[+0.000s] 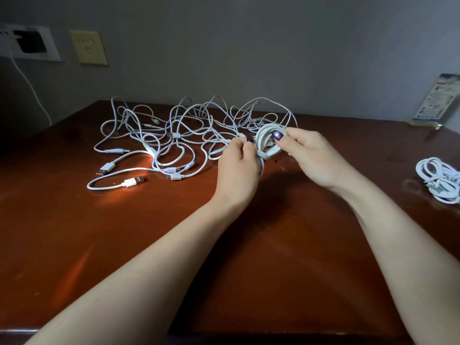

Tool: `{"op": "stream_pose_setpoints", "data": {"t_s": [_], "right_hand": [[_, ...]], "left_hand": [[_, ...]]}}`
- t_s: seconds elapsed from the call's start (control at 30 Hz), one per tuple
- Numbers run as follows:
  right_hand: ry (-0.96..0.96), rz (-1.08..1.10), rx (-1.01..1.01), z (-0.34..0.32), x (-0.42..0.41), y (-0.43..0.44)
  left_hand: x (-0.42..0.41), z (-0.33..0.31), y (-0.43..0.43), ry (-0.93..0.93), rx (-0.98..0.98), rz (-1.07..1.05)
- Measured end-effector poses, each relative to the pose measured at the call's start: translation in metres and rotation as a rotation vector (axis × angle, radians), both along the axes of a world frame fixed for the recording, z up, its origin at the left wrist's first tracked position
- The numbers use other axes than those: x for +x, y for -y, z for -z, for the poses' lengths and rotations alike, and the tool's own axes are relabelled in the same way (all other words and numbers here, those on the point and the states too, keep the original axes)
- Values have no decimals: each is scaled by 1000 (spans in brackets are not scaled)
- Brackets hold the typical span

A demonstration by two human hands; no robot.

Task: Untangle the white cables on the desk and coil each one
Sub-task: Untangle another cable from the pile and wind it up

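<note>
A coil of white cable (266, 141) is held up between both hands above the brown desk (174, 245). My left hand (239, 168) grips the coil's lower left side, where a strand wraps around it. My right hand (306, 155) pinches the coil's right side with thumb on top. Behind and to the left, a tangle of several white USB cables (174, 135) spreads over the desk, its plugs lying at the near left. A finished bundle of coiled white cable (439, 180) lies at the desk's right edge.
A leaflet in a stand (435, 103) leans at the desk's back right. On the wall at left are a socket panel (29, 43) with a white cord hanging down and a yellowish switch plate (88, 47). The desk's front edge runs along the bottom.
</note>
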State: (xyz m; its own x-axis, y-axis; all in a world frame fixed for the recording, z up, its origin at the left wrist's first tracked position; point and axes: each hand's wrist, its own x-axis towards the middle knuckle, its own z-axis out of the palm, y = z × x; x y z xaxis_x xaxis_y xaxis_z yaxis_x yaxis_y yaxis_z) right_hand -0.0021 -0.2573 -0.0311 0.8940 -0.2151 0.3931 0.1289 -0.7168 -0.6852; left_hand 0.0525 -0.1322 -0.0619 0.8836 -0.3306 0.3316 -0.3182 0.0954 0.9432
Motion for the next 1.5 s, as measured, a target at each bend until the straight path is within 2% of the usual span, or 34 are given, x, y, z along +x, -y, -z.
{"op": "stream_pose_setpoints", "data": {"t_s": [0.27, 0.43, 0.53, 0.73, 0.83, 1.03, 1.13, 1.27, 1.43, 1.5], "right_hand": [[77, -170, 79, -3, -4, 3], [104, -223, 49, -7, -7, 7], [87, -249, 77, -7, -9, 9], [102, -201, 204, -4, -2, 11], [128, -155, 229, -2, 0, 14], [210, -12, 257, 7, 6, 4], [190, -9, 376, 10, 6, 0], [160, -20, 578, 7, 4, -2], [-61, -79, 590, 3, -1, 10], [-86, -99, 568, 2, -3, 12]], "left_hand": [[-2, -1, -2, -171, -142, 259], [-6, -2, -3, -196, -177, 278], [-7, -4, -3, -149, -157, 248], [-10, -3, -3, 71, -78, 194], [-11, -3, -3, 51, -76, 210], [-6, -4, -2, -79, -189, 194], [-2, -1, -4, -30, -139, 150], [-1, 3, -3, 218, 51, 16], [1, 5, -5, 266, 149, 73], [3, 5, -6, 249, 171, 113]]}}
